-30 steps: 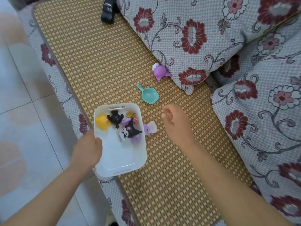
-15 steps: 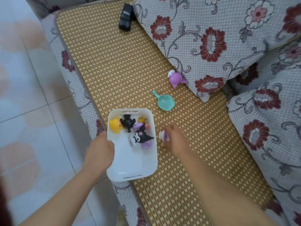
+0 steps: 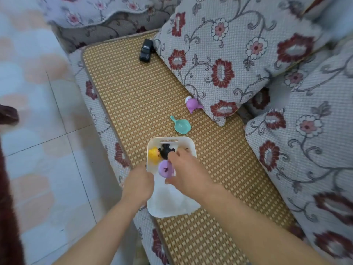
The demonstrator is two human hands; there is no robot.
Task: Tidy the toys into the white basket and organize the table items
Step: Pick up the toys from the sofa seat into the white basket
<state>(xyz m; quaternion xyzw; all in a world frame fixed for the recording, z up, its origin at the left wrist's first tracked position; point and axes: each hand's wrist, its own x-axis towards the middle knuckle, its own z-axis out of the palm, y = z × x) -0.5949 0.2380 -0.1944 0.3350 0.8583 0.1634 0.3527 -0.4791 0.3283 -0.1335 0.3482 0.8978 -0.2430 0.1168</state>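
Presently the right hand (image 3: 188, 172) is hovering over the basket (image 3: 172, 207), fingers (image 3: 172, 156) pinching a lilac toy (image 3: 165, 169) just below them. Left fingers (image 3: 147, 174) are gripping the basket's rim. The toy is probably light, rigid, smooth plastic; pinching its rounded body should be holding best.

The white basket (image 3: 188, 143) looks like smooth plastic with a soft, half-matt shine. The toys inside it, a yellow figure (image 3: 154, 154), a black figure (image 3: 165, 150) and a lilac round toy (image 3: 165, 168), look like smooth moulded plastic. The teal scoop (image 3: 182, 126) is glossy plastic, and so is the black toy car (image 3: 146, 50). The woven mat (image 3: 137, 92) is rough (straw or rattan, I cannot tell). The flowered cushion (image 3: 229, 54) is coarse, matt cloth. The floor tiles (image 3: 38, 121) are smooth and slightly shiny.
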